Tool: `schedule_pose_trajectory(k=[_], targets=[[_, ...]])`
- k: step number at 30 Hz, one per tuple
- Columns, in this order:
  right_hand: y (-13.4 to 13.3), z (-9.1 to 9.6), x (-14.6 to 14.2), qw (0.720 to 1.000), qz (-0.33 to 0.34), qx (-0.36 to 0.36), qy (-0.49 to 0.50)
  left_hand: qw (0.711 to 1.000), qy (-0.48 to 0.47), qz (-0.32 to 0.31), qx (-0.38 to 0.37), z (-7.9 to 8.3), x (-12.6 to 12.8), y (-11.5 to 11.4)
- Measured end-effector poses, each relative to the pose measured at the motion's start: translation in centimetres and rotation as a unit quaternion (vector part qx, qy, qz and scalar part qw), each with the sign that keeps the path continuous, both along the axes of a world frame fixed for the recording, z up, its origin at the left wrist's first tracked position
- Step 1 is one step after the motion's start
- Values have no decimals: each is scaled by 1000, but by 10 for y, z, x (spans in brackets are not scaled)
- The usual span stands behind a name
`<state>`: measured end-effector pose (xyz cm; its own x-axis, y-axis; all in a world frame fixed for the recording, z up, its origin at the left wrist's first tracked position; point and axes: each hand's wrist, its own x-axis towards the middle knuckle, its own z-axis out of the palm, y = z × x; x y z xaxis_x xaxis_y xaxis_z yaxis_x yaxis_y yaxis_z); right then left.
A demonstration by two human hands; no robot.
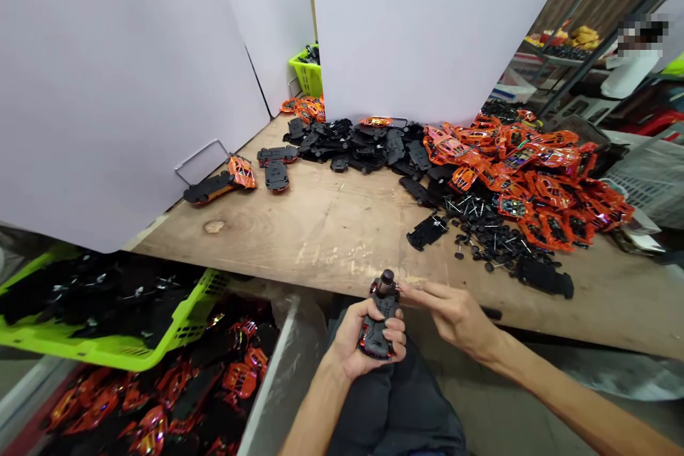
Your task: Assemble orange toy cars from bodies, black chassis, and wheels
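The left hand [351,348] is gripping the toy car [377,332] underside up, apparently keeping that face steady and exposed. The right hand [454,310] is pointing its fingers at the car's far end; whether they're pinching anything, I cannot tell. Wheel-and-axle pieces [489,246] are lying beyond the right hand, presumably for easy reach.
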<state>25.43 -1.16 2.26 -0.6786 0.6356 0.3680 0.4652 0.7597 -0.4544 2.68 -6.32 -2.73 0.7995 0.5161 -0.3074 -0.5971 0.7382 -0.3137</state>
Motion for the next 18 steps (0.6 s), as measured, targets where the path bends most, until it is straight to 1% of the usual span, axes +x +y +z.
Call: schedule_pose_trajectory(k=[2, 4, 7, 8, 10, 11, 14, 16, 18], targets=[[-1, -3, 3, 1000, -18, -9, -11, 1000, -5, -3, -5, 0, -1, 0], [-2, 0, 7, 999, -40, -15, 3, 1000, -9, -4, -11, 0, -2, 0], [2, 4, 11, 999, -22, -5, -25, 1000, -13, -11, -19, 1, -3, 0], [5, 4, 10, 999, -38, -4, -23, 1000, -13, -12, -24, 2, -3, 1], [12, 1, 4, 997, -80, -10, 8, 999, -10, -12, -35, 3, -3, 1], [15, -2, 1, 996, -87, -12, 20, 999, -7, -12, -40, 4, -3, 1], [17, -13, -5, 999, -46, -11, -6, 999, 0, -12, -53, 7, -3, 2], [12, -17, -1, 998, -64, -21, -1, 998, 4, -12, -55, 8, -3, 2], [5, -18, 9, 996, -84, -40, 10, 999, 9, -14, -51, 9, -3, 3]])
